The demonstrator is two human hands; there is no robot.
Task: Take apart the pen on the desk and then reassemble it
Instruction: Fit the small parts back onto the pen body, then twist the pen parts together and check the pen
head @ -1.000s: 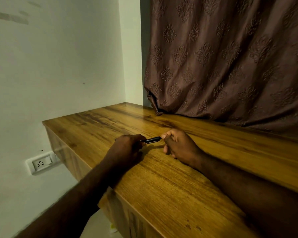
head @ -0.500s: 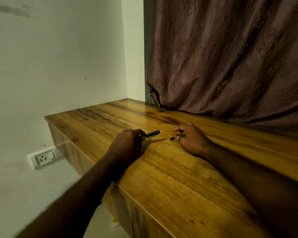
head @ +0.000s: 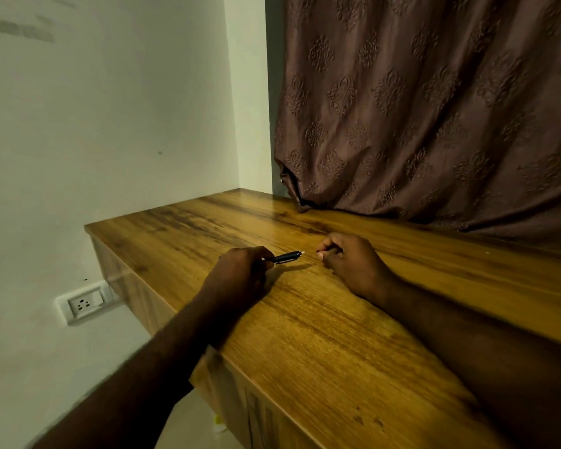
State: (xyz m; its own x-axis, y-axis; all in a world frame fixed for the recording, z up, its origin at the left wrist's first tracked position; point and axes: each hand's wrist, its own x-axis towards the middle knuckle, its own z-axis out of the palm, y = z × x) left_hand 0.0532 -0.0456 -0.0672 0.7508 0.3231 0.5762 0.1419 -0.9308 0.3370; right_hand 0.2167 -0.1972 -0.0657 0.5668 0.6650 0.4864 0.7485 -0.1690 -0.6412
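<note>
Since half a second ago the right hand (head: 353,264) has drawn its fingers in, curling over the spot where a small dark piece lay on the desk (head: 321,335); whether it now grips that piece cannot be told. On the left, the left hand (head: 240,277) pinches the black pen (head: 287,257) by its near end, the pale tip pointing right toward the right hand, just apart from it. Behind the desk hangs a brown patterned curtain (head: 434,108), and a wall socket (head: 85,303) sits low at left.

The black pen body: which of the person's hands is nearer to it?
Left. The left hand grips the black pen body at its rear end. The right hand rests curled on the wooden desk, apart, beyond the pen's light tip.
</note>
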